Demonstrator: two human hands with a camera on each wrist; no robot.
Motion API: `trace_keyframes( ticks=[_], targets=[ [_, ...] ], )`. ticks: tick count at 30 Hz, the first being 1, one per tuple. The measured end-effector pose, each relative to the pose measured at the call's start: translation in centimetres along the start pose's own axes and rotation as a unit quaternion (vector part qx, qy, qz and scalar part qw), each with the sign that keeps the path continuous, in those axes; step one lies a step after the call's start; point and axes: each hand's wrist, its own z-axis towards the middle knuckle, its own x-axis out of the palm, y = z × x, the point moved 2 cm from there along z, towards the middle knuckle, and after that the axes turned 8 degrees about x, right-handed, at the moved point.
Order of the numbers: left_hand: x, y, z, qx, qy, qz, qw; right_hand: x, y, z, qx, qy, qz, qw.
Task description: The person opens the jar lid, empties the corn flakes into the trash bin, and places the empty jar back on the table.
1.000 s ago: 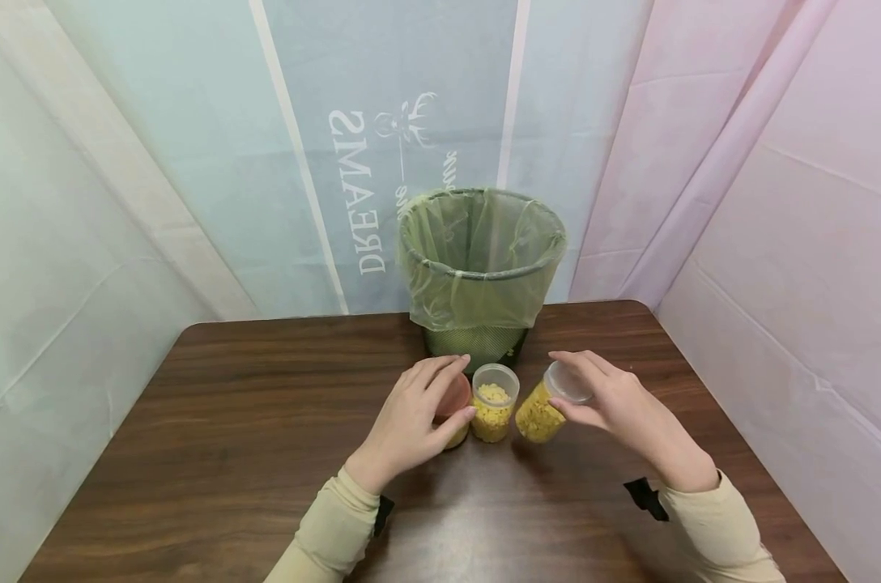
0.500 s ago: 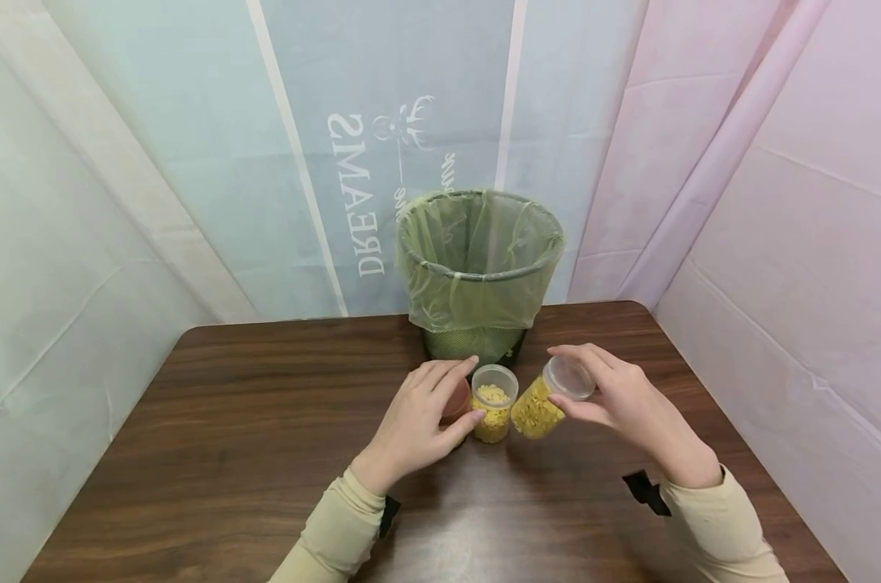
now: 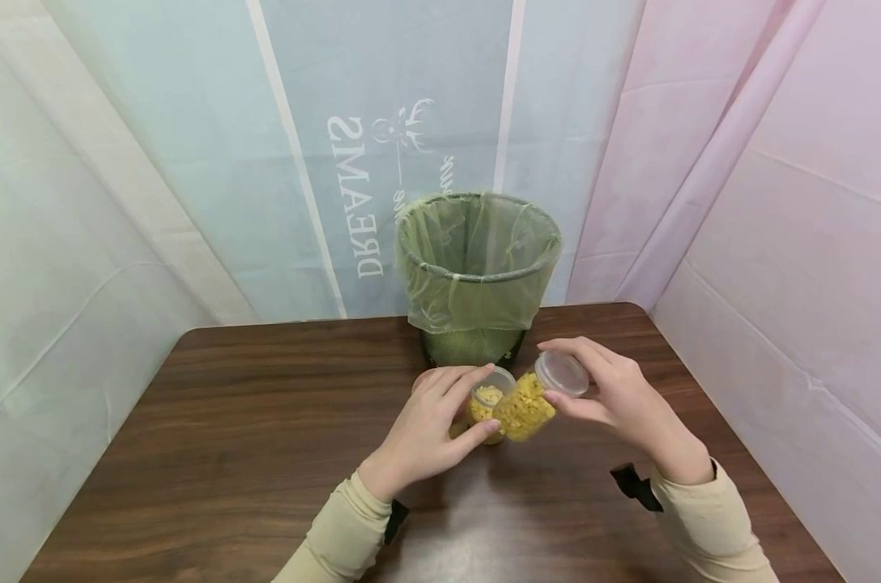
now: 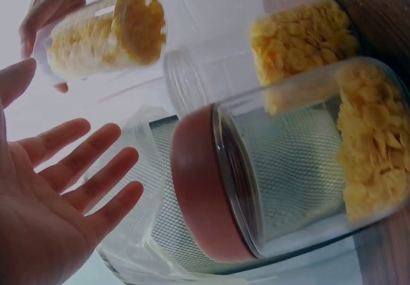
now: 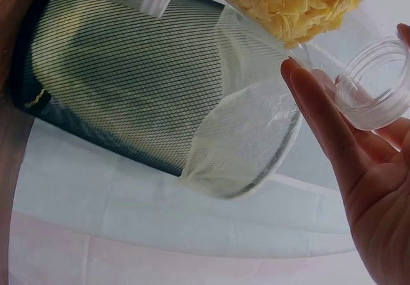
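Observation:
My right hand (image 3: 623,397) grips a clear plastic jar (image 3: 524,409) of yellow flakes near its clear round top, thumb on one side and fingers on the other. That jar leans, its base toward the lower left and overlapping a second clear jar (image 3: 489,395) of flakes in the head view. My left hand (image 3: 433,425) is beside the standing jars with its fingers spread, as the left wrist view shows. Nearest to it is a wider jar with a reddish-brown lid (image 4: 205,189) and flakes (image 4: 375,138) at its bottom, mostly hidden behind the hand in the head view.
Behind the jars stands a mesh waste bin (image 3: 477,344) with a pale green liner (image 3: 477,304) folded over its rim. The dark wood table (image 3: 229,421) reaches back to a printed curtain (image 3: 302,162), with pale fabric at both sides.
My right hand has lifted its jar and carried it left, tilting it further, until it overlaps the middle jar. My left hand has shifted slightly right across the standing jars.

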Motion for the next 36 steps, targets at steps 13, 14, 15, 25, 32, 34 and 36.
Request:
trace_keyframes(
  ticks=[13,14,15,25,32,34,36],
  targets=[
    [-0.4,-0.3,0.1,-0.003,0.002,-0.002,1.0000,1.4,0.0,1.0,0.034,0.006,0.045,0.9984],
    [-0.4,-0.3,0.1,-0.005,0.002,-0.002,1.0000,1.6,-0.1,1.1,0.038,0.008,0.053,0.9979],
    [-0.4,-0.3,0.1,-0.006,0.003,-0.002,1.0000,1.8,-0.1,1.1,0.041,0.009,0.062,0.9972],
    [-0.9,-0.2,0.1,-0.028,0.001,0.005,0.9996,3.1,1.1,1.8,0.059,0.022,0.165,0.9843],
    [-1.1,-0.2,0.1,-0.024,-0.008,0.005,0.9997,3.9,0.8,1.7,0.045,0.030,0.234,0.9706],
    [-1.2,-0.2,0.0,-0.023,-0.011,0.007,0.9997,4.2,0.5,1.6,0.045,0.036,0.248,0.9671],
    [-1.1,-0.2,0.0,-0.023,-0.011,0.009,0.9996,4.5,0.4,1.6,0.047,0.042,0.260,0.9636]
  ],
)
